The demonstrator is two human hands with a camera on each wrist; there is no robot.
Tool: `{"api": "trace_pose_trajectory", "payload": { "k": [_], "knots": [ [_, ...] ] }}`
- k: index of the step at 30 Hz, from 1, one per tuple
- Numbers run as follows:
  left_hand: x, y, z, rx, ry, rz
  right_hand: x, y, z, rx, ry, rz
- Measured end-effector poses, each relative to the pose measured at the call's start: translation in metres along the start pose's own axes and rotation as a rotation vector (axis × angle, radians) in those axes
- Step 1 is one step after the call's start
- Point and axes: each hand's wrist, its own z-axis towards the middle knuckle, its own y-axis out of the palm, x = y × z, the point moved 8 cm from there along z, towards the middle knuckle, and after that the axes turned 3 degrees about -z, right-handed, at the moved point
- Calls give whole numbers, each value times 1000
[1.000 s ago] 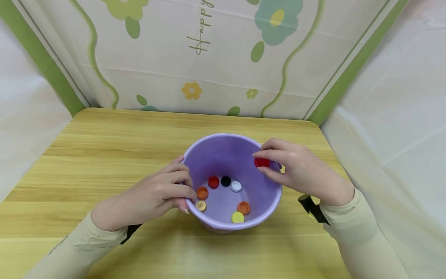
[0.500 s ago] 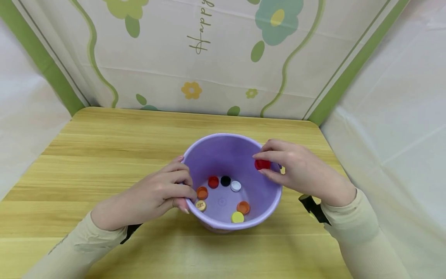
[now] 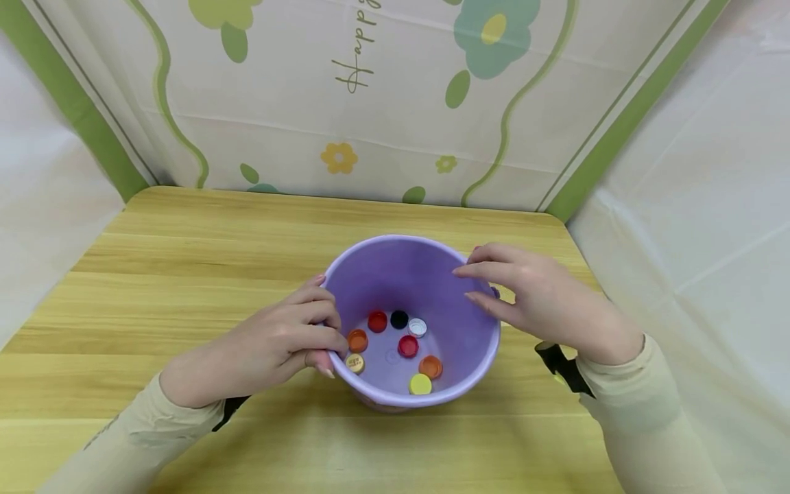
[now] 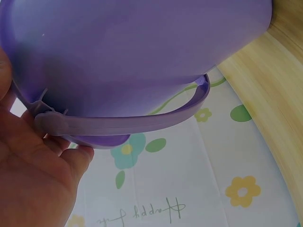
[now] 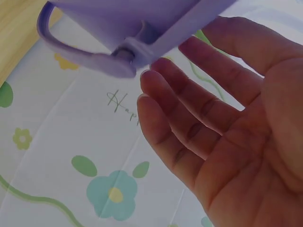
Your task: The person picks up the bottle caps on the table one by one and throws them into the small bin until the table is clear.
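Observation:
A purple bucket [image 3: 420,274] stands on the table, and several bottle caps lie on its floor. Among them are a red cap [image 3: 408,346] near the middle, another red cap at the back, a black cap [image 3: 399,320], a white cap [image 3: 417,328], two orange caps and a yellow cap [image 3: 420,384]. My left hand [image 3: 278,343] grips the bucket's left rim, thumb outside and fingers over the edge. Above the right rim my right hand [image 3: 531,295] is spread with nothing between thumb and fingers. Both wrist views show the bucket's handle [image 4: 137,124] hanging at its far side.
The wooden table [image 3: 185,274] extends around the bucket. Behind it hangs a white cloth [image 3: 395,103] with flower prints and green borders; white sheets [image 3: 697,274] flank the sides.
The red cap that my right hand pinched has dropped onto the bucket floor. My right thumb and fingers have parted, and the hand has shifted slightly right. The left hand stays on the rim.

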Motion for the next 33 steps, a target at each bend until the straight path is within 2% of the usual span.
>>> {"api": "trace_pose_trajectory", "payload": {
  "k": [7,9,12,19,23,27,33],
  "knots": [
    [2,-2,0,18,23,1,19,-24,-10,123,7,-30],
    [1,-2,1,12,15,-1,29,-29,-15,140,29,-47],
    [1,-2,1,9,11,1,49,-32,-24,138,105,-55],
    [-1,0,0,-7,-13,-3,107,-21,-52,9,399,-34],
    [-1,0,0,-4,-7,-3,137,-6,-69,-69,526,10],
    [0,-1,-1,-1,-3,-2,165,13,-91,-119,598,61],
    [-1,0,0,-11,-9,-5,197,50,-120,-227,659,66]
  ]
}}
